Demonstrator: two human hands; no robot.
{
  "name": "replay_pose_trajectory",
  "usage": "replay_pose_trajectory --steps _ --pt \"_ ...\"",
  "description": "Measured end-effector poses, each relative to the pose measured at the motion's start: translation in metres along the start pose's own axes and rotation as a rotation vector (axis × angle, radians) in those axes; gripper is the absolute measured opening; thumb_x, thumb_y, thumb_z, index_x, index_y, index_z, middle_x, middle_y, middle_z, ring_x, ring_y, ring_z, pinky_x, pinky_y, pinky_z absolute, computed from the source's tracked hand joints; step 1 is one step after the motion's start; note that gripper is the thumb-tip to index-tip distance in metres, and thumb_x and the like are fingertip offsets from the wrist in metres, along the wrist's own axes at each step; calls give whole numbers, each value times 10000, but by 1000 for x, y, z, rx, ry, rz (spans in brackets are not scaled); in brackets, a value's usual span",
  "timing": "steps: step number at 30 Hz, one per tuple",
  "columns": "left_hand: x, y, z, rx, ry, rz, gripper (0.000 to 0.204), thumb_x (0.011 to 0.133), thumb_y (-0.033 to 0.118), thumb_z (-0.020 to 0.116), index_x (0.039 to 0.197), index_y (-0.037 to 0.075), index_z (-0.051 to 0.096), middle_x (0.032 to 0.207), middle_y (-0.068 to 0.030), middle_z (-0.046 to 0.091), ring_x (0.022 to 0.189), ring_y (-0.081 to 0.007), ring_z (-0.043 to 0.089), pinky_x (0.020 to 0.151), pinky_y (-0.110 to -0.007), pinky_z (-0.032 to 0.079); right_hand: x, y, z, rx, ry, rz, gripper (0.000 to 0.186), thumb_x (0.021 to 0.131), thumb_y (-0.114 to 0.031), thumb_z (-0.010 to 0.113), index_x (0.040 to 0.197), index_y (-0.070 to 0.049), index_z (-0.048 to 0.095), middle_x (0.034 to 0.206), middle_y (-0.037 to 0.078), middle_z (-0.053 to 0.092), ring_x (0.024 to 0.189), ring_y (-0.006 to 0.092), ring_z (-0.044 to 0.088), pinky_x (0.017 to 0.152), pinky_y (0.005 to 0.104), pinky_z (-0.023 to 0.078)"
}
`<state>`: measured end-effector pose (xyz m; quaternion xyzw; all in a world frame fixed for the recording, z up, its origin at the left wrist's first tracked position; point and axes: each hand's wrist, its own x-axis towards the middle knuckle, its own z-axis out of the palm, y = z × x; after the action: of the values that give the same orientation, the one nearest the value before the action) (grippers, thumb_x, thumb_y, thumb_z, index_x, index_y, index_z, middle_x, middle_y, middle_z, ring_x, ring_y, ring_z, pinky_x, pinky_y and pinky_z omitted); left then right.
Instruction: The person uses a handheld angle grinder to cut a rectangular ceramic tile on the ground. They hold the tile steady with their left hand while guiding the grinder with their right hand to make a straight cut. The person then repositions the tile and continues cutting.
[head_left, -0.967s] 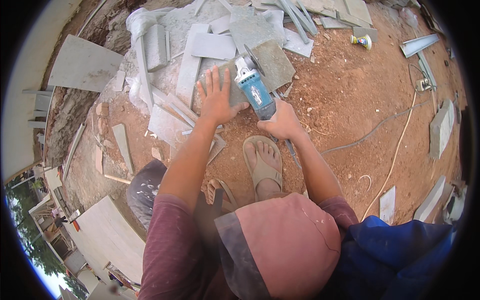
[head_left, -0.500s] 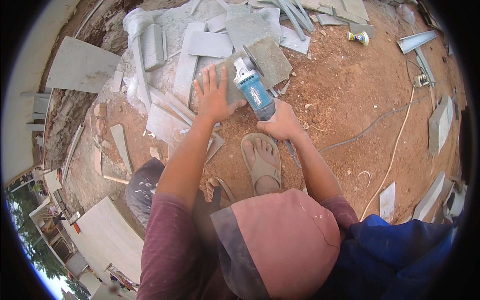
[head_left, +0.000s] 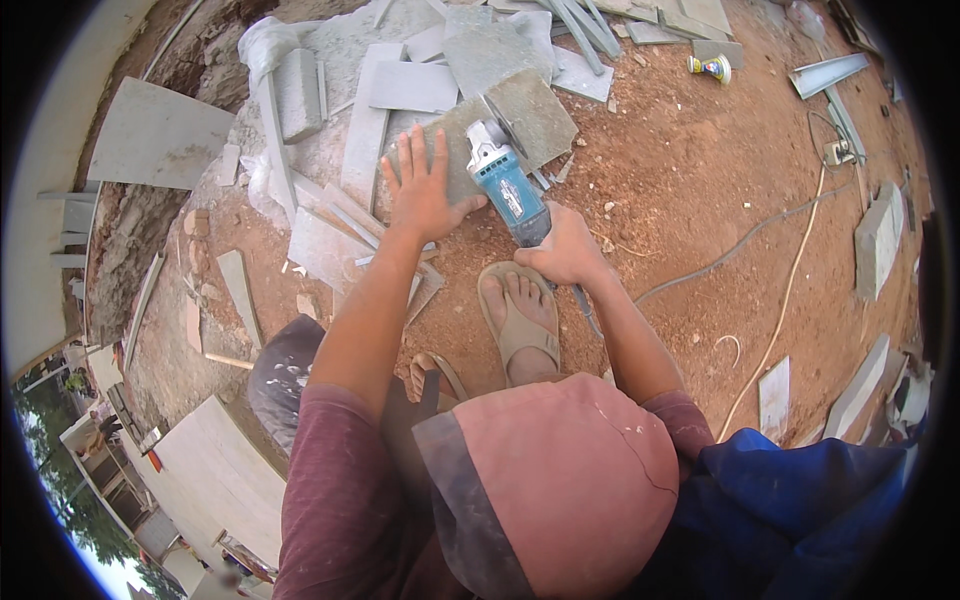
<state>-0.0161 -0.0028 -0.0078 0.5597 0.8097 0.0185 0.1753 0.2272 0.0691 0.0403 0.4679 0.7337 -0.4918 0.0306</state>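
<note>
My right hand [head_left: 570, 245] is wrapped round the rear of a teal angle grinder [head_left: 512, 192]. Its silver head and thin cutting disc [head_left: 500, 122] point away from me, with the disc on edge over a grey-green stone slab [head_left: 548, 118]. Whether the disc touches the stone, I cannot tell. Fingers spread, my left hand [head_left: 424, 195] lies flat at the slab's near left edge, to the left of the grinder. Narrow cut stone strips [head_left: 352, 228] lie beside my left wrist. A grey power cord [head_left: 720, 262] trails off to the right from the grinder.
Pale stone offcuts [head_left: 412, 87] are piled beyond the slab. My sandalled foot [head_left: 525, 320] is close below the grinder. At the right, a cream cable [head_left: 790, 300] runs to a socket box [head_left: 838, 153]. A small tin [head_left: 710, 68] lies on the dirt at the far right.
The grinder has shifted very slightly towards me over the slab. My left hand stays flat in the same place, and the whole view has drifted a little.
</note>
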Motion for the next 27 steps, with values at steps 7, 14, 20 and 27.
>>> replay_pose_trajectory --steps 7,14,20,27 --pt "1 -3 5 -1 26 18 1325 828 770 769 1776 124 105 1833 -253 3 1698 -439 -52 1314 -685 -40 -4 6 2 -14 19 -23 616 710 -305 866 1143 88 673 1086 321 747 1070 473 742 954 492 593" --pt "1 -3 6 19 23 12 1326 829 778 764 1776 122 108 1833 -250 0 1698 -437 -47 1313 -690 -35 -9 5 -1 0 -3 4 594 707 -291 869 1141 68 681 1060 297 751 1041 449 744 942 475 588" --pt "1 -2 4 29 12 11 1315 838 764 765 1777 122 105 1835 -245 -12 1699 -432 -49 1312 -692 -41 -16 5 -4 27 -33 25 617 707 -294 900 1150 72 676 1077 301 756 1072 470 741 947 483 585" --pt "1 -3 5 44 2 5 1302 860 778 738 1783 147 71 1840 -238 -20 1700 -430 -71 1306 -684 -55 -21 6 -3 32 -22 14 646 702 -313 932 1168 56 678 1089 285 759 1081 460 743 952 481 582"
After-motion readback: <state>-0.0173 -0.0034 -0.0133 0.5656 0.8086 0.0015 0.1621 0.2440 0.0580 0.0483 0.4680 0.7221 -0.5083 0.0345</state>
